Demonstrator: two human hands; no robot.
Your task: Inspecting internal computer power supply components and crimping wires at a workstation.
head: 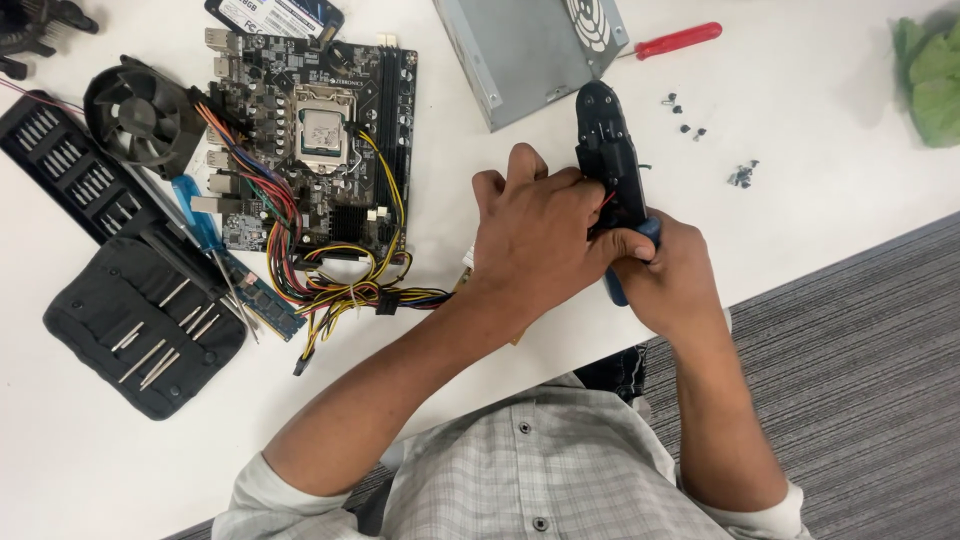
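White worktop (780, 230) fills most of your head view, with grey carpet (870, 360) showing past its lower right edge. Your right hand (672, 280) is clenched around the blue grips of a black crimping tool (608, 150), low on its handle. The tool's long axis runs nearly straight away from you, tilted slightly left, with its black head pointing toward the far edge and ending just beside a grey metal case (525, 50). Your left hand (535, 240) lies against the tool's left side, fingers curled over its middle, where a thin red wire shows; you cannot tell whether it grips the tool or the wire.

To your left sits a motherboard (315, 150) with a bundle of coloured cables (330, 290) spilling toward you, a black cooling fan (140, 115) beside it, and an open black tool pouch (145, 330). A red-handled screwdriver (680, 40) lies beyond the case, and small dark screws (740, 176) are scattered right of the tool.
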